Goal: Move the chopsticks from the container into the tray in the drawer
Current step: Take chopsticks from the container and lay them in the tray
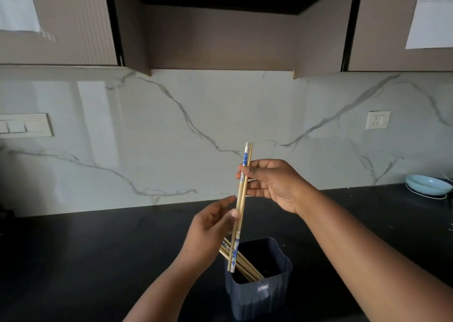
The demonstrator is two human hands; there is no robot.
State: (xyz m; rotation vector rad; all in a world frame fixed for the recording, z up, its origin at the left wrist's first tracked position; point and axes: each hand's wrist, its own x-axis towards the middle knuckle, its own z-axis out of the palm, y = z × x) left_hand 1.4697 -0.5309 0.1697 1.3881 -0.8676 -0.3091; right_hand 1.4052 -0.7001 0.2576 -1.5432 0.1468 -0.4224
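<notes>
Right hand (pixel 274 184) pinches two chopsticks (pixel 241 206) near their tops, upright above the container (pixel 259 290); left hand (pixel 210 223) loose, fingers steadying them. I'd worry that one-ended pinch lets one swivel and drop. Drawer unseen.

A black counter (pixel 98 260) meets a white marble backsplash (pixel 171 130) with grey veins. Brown upper cabinets (pixel 73 27) carry taped paper sheets (pixel 431 13). A switch plate (pixel 24 125) sits left, a socket (pixel 377 120) right. A blue bowl (pixel 427 185) rests at the counter's far right edge.
</notes>
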